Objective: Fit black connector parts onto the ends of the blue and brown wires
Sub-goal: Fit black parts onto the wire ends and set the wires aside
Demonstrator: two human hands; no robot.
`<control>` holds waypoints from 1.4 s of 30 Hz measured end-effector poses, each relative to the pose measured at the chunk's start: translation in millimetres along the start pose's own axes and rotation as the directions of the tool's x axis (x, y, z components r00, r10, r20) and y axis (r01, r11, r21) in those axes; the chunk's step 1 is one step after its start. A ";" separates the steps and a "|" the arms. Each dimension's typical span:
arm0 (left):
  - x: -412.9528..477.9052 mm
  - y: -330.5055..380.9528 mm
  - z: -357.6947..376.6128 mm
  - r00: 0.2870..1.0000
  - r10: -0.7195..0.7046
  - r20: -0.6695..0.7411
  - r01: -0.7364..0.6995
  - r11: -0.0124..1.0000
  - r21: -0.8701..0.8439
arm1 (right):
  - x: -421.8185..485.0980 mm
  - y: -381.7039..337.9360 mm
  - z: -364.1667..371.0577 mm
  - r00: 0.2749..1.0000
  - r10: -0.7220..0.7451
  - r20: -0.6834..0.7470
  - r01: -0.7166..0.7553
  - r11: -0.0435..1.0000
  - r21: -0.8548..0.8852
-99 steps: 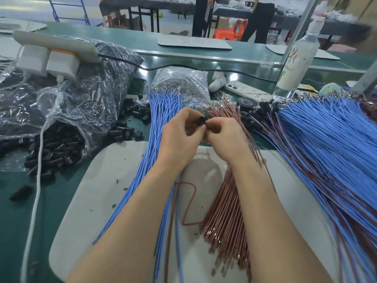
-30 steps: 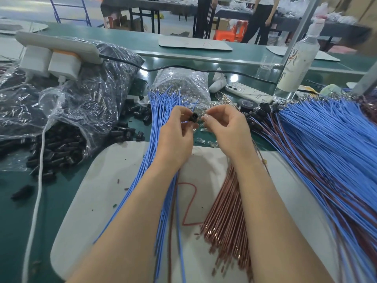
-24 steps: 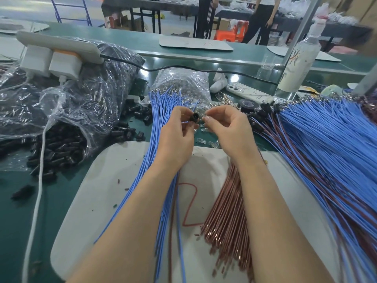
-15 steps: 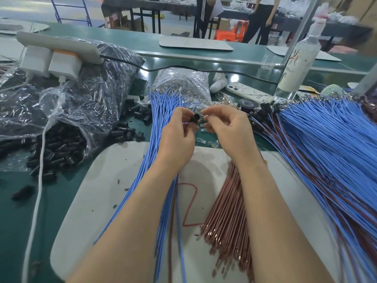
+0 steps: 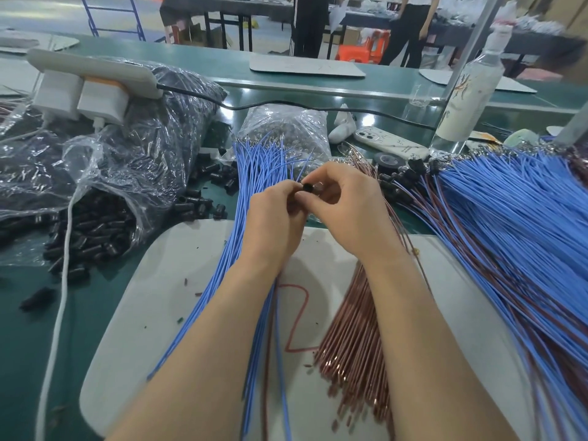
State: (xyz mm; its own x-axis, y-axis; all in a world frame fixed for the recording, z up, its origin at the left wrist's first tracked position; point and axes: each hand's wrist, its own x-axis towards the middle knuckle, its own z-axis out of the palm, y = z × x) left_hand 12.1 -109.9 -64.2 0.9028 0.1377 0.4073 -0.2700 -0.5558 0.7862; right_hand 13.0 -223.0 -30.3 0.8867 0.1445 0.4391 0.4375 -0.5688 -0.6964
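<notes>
My left hand (image 5: 276, 214) pinches a small black connector part (image 5: 307, 187) at its fingertips, open end up. Close against it, my right hand (image 5: 346, 205) pinches something small at the connector; what it holds is hidden by the fingers. A bundle of blue wires (image 5: 254, 173) runs under my left hand. Under my right hand lies a bundle of brown wires (image 5: 356, 338). Both bundles rest on a white board (image 5: 165, 281). Loose black connector parts (image 5: 203, 202) spill from a plastic bag (image 5: 105, 186) at the left.
A large fan of blue and brown wires fitted with black connectors (image 5: 509, 224) covers the right side. A clear bag of small metal pieces (image 5: 286, 125), a phone (image 5: 391, 143), a tape roll (image 5: 386, 160) and a white bottle (image 5: 471, 90) stand behind. A power strip (image 5: 92, 81) sits on the bags; people stand far back.
My right hand's fingertips moved in from a small gap to press against the connector in my left hand. Both hands stay above the wire ends.
</notes>
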 end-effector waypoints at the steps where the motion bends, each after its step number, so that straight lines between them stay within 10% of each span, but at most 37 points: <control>1: -0.3 0.1 -0.3 1.000 0.003 -0.002 -0.003 1.000 0.013 | -0.1 0.0 -1.5 1.000 0.006 0.026 -0.006 1.000 0.000; 14: -0.3 -3.5 2.1 0.999 -0.053 -0.001 0.053 0.996 -0.065 | 0.1 -2.2 -25.7 0.994 0.090 0.057 -0.099 0.977 0.188; 42: -3.1 2.3 0.0 0.999 0.039 -0.008 -0.035 0.952 0.305 | 1.3 -2.7 -17.6 0.998 0.044 -0.033 -0.048 0.990 -0.133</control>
State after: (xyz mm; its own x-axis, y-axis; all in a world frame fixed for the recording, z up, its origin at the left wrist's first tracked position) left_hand 8.7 -111.6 -63.6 0.8890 0.1222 0.4413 -0.1864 -0.7837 0.5925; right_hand 10.3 -235.5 -17.9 0.8998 0.0924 0.4264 0.3705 -0.6780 -0.6349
